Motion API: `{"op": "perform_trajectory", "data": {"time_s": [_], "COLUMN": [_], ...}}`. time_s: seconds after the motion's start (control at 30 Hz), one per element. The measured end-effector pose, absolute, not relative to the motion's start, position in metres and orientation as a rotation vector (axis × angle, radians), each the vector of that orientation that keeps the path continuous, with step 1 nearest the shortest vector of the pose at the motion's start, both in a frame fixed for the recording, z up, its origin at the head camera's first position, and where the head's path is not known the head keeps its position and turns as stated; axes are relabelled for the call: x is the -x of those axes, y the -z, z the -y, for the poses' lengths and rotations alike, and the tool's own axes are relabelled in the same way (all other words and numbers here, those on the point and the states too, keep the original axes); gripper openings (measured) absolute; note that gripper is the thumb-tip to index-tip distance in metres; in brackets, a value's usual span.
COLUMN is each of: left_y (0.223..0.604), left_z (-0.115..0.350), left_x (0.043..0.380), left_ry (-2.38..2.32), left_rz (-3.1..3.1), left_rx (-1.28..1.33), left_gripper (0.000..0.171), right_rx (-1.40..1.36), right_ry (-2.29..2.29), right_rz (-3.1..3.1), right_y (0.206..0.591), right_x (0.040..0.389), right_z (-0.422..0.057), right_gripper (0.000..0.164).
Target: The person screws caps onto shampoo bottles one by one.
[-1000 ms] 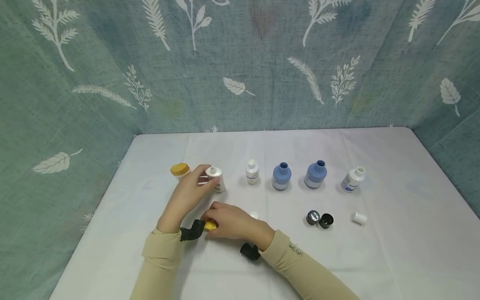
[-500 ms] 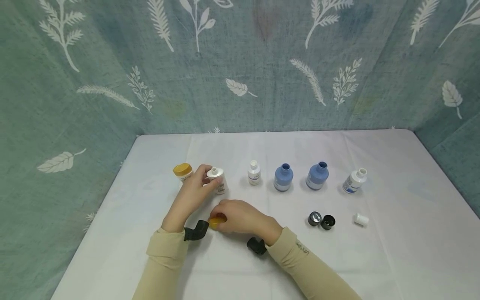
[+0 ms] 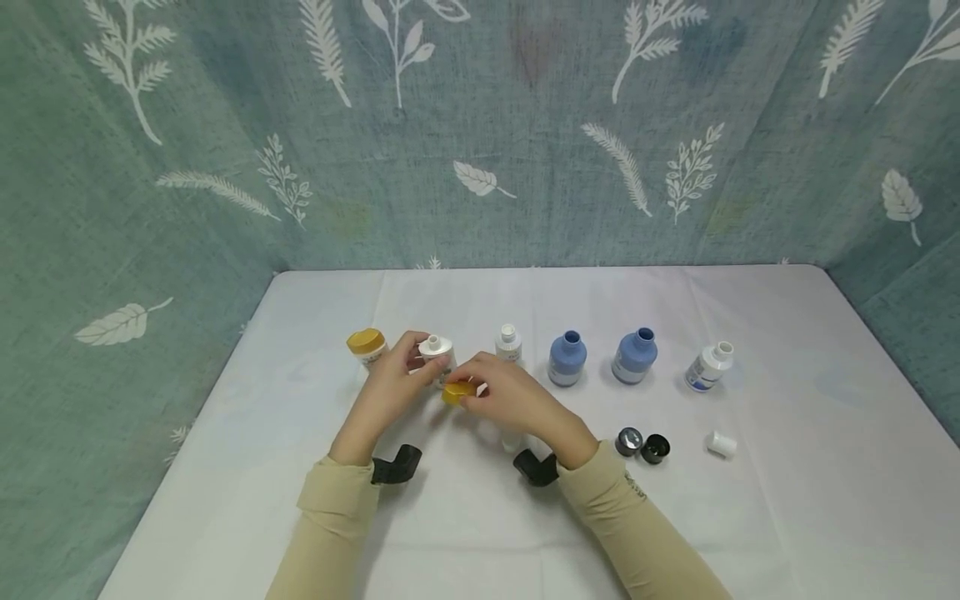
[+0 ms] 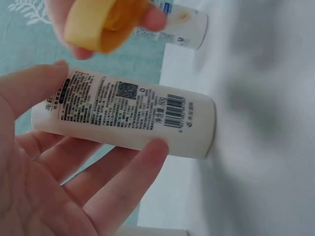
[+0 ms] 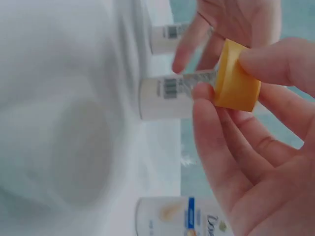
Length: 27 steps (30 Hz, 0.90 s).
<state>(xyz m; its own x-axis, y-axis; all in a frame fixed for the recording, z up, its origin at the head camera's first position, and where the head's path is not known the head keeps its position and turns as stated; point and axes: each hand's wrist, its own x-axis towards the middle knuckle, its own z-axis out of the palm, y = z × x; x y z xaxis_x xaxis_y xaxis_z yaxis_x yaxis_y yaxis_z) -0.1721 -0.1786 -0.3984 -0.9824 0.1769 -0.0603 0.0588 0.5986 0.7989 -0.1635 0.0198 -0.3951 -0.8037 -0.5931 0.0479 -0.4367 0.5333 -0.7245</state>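
My left hand (image 3: 384, 392) grips an uncapped white bottle (image 3: 437, 348) with a narrow nozzle. The bottle stands upright on the cloth, and fine print and a barcode show on its side in the left wrist view. Between thumb and fingers, my right hand (image 3: 521, 400) pinches a yellow cap (image 5: 238, 81). In the head view the cap is just right of the white bottle, below its nozzle. The cap's hollow underside shows in the left wrist view. Left of my left hand is a similar bottle with a yellow cap (image 3: 366, 342) on it.
Behind my right hand stands a small white bottle (image 3: 507, 340), partly hidden. Farther right are two blue bottles (image 3: 567, 358) and an open white bottle (image 3: 709, 367). Two black caps (image 3: 655, 448) and a white cap (image 3: 722, 444) lie before them on the white cloth (image 3: 825, 483).
My right hand has lifted the yellow cap from the cloth and carried it forward and right, toward the white bottle. My left hand keeps its grip on the bottle.
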Motion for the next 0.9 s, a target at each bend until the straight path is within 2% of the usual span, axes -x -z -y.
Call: {"op": "perform_trajectory", "data": {"time_s": [0.33,0.9], "left_y": [0.404,0.410], "left_z": [0.173,0.166], "left_x": [0.167,0.176], "left_ry": [-1.363,-1.405], "left_rz": [-2.697,-2.653], "left_rx": [-0.223,-0.166], "left_gripper": [0.056,0.050], "right_rx": [0.842,0.641], "right_ry": [1.388,1.815], "right_rz": [-2.670,-2.727], "right_y": [0.386,0.387], "right_x": [0.163,0.165], "right_z": [-0.033,-0.030], "right_gripper": [0.029,0.030]}}
